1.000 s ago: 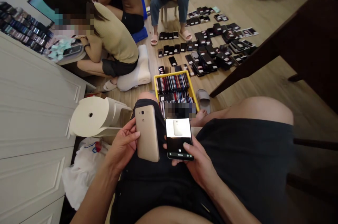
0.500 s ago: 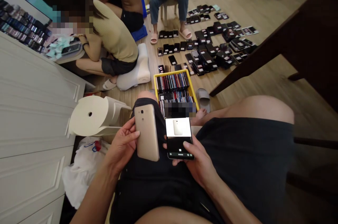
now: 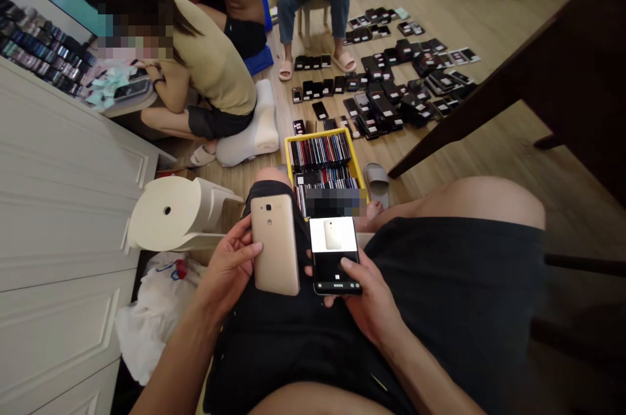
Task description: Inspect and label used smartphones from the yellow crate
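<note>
My left hand [image 3: 235, 265] grips a gold smartphone [image 3: 275, 245] by its left edge, thumb across the back. Its camera side faces me and its screen is hidden. To the right, my right hand [image 3: 369, 291] is closed around a black smartphone [image 3: 335, 265], with the thumb over the lower screen. A picture of a light-coloured phone shows in the bright upper part of that screen. Both phones are apart, held above my lap. Beyond them on the floor stands a yellow crate [image 3: 362, 173] packed with upright phones.
Many labelled phones [image 3: 384, 105] lie in rows and piles on the wooden floor. Left are a white stool [image 3: 161, 213], a plastic bag [image 3: 151, 317] and white cabinet doors [image 3: 63, 206]. A dark wooden chair [image 3: 552, 76] stands right. Several people sit ahead, one on a white cushion [image 3: 267, 118].
Both phones have shifted slightly to the right. The gold phone stands a little more upright. My grip on each is the same.
</note>
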The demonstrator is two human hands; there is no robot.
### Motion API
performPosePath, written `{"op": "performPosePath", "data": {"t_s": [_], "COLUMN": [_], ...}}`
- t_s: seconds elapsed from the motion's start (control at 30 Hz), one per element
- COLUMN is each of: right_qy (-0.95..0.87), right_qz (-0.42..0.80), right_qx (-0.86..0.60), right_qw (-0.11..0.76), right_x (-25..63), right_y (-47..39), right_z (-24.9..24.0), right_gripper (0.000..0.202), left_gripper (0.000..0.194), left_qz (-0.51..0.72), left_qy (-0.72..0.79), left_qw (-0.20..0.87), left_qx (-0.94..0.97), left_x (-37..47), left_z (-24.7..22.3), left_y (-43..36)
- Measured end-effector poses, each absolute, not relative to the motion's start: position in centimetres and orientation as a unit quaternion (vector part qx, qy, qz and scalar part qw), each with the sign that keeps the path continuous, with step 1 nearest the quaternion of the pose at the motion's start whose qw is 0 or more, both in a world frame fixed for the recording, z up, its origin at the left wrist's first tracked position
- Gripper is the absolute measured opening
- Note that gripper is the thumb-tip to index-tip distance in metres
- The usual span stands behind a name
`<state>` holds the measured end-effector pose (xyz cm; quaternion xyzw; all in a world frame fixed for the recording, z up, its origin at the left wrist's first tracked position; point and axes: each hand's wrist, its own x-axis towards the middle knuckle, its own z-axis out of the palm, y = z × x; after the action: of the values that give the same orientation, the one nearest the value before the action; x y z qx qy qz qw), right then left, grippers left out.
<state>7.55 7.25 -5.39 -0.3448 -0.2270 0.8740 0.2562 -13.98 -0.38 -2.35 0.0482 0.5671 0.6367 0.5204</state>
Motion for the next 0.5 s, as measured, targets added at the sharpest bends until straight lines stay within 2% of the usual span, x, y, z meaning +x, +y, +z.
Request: {"op": "performPosePath", "data": {"t_s": [0.5], "right_qy": [-0.232], "right_qz": [0.864], "right_qx": [-0.365], "right_qw": [0.256], "right_x": [7.23], "right_y": [7.39], "right_z": [-5.16], "right_gripper": [0.057], "left_gripper": [0.067], "left_qz": [0.627], "left_qy": [0.578], "left_qw": [0.520], "left_qx": [0.046], "left_x": [-13.91], "left_z": [-2.12], "left_y": [-0.44]}}
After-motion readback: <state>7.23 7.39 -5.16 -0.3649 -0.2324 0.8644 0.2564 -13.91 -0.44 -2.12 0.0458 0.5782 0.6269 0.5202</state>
